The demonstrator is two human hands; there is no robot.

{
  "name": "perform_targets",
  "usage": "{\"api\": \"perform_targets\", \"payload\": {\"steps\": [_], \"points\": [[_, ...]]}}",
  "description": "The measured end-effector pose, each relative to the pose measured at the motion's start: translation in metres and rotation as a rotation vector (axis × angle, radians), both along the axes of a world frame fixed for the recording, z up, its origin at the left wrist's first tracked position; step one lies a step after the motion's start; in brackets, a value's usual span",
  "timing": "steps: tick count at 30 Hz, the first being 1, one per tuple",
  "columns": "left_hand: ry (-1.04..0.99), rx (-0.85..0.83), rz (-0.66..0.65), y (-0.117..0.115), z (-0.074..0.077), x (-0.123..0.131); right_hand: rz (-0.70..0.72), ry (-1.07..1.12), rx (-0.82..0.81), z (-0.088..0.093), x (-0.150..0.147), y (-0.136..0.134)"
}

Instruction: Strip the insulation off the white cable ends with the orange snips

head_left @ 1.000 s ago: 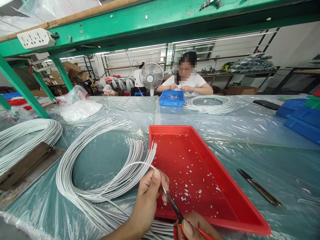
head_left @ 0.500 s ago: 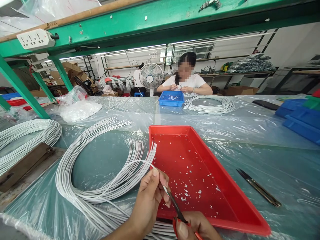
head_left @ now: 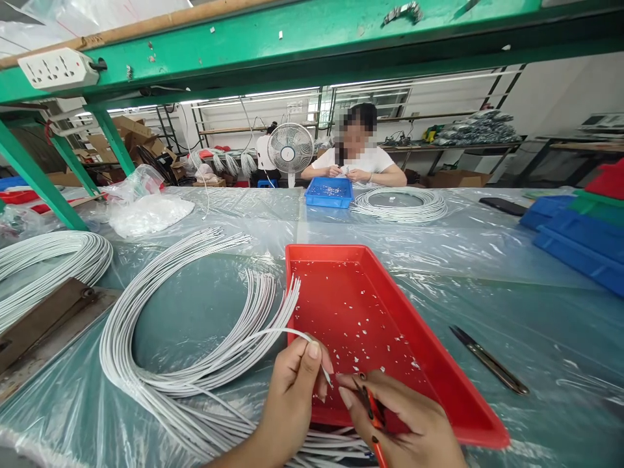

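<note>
My left hand [head_left: 297,383] pinches one white cable [head_left: 277,330] near its end, over the left edge of a red tray [head_left: 351,312]. The cable's stripped tip points toward my right hand [head_left: 404,416], whose fingers are wrapped round a tool with red-orange handles [head_left: 375,416]. The tool is apart from the cable tip. Small white scraps lie scattered in the tray. A large coil of white cables [head_left: 127,312] rests on the plastic-covered table to the left, its many cut ends near the tray.
Metal tweezers [head_left: 487,361] lie right of the tray. Another coil [head_left: 92,250] and a metal bracket [head_left: 43,318] are at the left. Across the table, a person [head_left: 358,156] works over a blue tray [head_left: 329,200]. Blue bins [head_left: 580,253] stand at the right. A green beam [head_left: 292,45] crosses above.
The red-handled tool has come off the cable tip. My right hand has moved up and right, with its fingers more extended. The whole view has shifted slightly.
</note>
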State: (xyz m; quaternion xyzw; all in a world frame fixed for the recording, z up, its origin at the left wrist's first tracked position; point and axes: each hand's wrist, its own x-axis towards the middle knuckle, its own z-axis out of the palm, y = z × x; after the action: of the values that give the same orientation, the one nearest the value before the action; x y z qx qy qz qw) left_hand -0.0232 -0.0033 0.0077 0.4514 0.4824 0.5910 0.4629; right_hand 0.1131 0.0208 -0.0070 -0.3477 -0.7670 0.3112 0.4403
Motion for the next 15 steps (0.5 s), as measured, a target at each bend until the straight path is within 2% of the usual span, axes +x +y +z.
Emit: {"api": "perform_targets", "payload": {"steps": [10, 15], "points": [[0.037, -0.014, -0.026, -0.0018, -0.0029, 0.0015, -0.021, -0.158, 0.207, 0.0004, 0.0009, -0.0022], [0.011, -0.055, -0.057, -0.002, -0.0066, 0.0012, 0.022, -0.223, 0.342, -0.0039, 0.0052, 0.0008]]}}
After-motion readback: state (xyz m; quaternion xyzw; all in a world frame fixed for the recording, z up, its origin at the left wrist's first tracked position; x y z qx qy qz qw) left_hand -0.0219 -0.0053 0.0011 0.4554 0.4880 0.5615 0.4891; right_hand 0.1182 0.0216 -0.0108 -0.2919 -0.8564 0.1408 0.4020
